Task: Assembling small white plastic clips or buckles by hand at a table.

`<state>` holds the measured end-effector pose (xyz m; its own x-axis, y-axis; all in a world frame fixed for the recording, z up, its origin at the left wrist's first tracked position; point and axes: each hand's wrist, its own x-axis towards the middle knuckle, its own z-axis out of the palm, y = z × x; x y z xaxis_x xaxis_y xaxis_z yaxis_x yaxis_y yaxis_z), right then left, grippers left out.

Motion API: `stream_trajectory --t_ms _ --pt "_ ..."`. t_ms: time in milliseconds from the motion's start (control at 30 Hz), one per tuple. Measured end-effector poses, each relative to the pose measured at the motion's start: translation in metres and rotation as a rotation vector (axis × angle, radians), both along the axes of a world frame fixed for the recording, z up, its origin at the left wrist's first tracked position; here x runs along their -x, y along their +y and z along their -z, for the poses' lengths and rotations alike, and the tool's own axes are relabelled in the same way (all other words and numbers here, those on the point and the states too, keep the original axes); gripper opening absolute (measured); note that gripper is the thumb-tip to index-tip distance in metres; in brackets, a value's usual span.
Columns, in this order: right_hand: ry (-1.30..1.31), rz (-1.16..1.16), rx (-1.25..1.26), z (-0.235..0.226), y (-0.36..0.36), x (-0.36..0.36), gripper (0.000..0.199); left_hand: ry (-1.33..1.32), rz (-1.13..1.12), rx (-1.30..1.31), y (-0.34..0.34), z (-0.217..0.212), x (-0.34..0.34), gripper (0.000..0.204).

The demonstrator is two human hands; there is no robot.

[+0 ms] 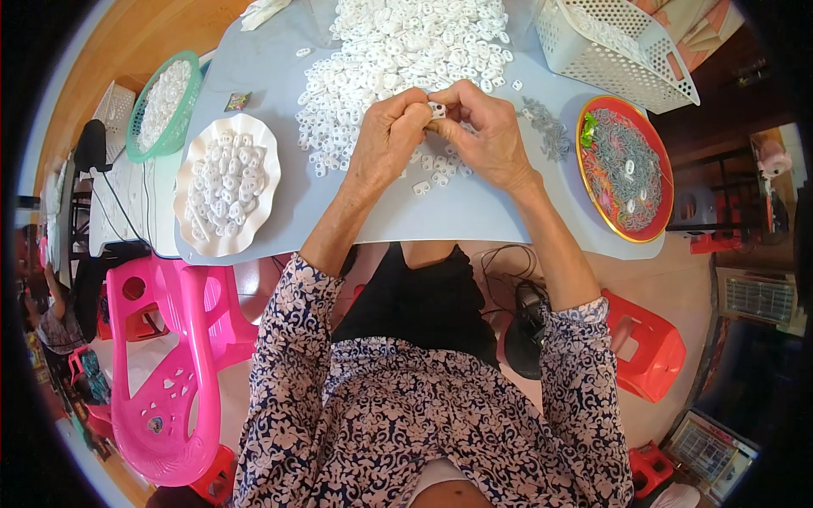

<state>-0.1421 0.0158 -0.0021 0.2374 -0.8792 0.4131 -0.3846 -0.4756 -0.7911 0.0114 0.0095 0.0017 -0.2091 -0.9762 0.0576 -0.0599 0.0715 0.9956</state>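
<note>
My left hand and my right hand meet above the near part of a pile of small white plastic pieces. Between their fingertips is one small white plastic piece with dark holes. Both hands pinch it, the right from its right side, the left from its left. Finer detail of the piece is hidden by the fingers. A few loose white pieces lie on the table just below the hands. Small grey parts are scattered to the right of my right hand.
A scalloped white plate of finished-looking white pieces stands left. A red gold-rimmed plate of grey parts stands right. Behind are a green basket and a perforated basket. A pink chair and a red stool stand below.
</note>
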Motion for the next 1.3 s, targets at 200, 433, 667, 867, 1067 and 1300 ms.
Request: stream_trajectory --t_ms 200,433,667,867,1067,1300 --pt "-0.008 -0.010 0.010 -0.001 0.001 0.000 0.016 -0.008 0.002 0.000 0.002 0.000 0.001 0.020" --pt "-0.034 -0.018 0.053 0.000 -0.001 0.003 0.016 0.040 0.060 0.041 0.002 0.004 0.002 0.020" --pt "-0.314 -0.123 -0.215 -0.003 -0.004 0.006 0.019 0.093 0.045 0.080 -0.002 0.012 0.001 0.023" --pt "-0.335 0.065 -0.114 -0.009 -0.018 0.015 0.015 0.237 0.003 0.062 0.000 0.006 0.000 0.023" --pt "0.051 0.540 0.504 -0.083 -0.095 0.127 0.010 0.658 -0.153 -0.075 -0.011 0.002 -0.010 0.019" --pt "0.374 0.383 0.338 -0.058 -0.067 0.076 0.017 0.817 -0.181 -0.145 -0.017 0.008 -0.024 0.020"
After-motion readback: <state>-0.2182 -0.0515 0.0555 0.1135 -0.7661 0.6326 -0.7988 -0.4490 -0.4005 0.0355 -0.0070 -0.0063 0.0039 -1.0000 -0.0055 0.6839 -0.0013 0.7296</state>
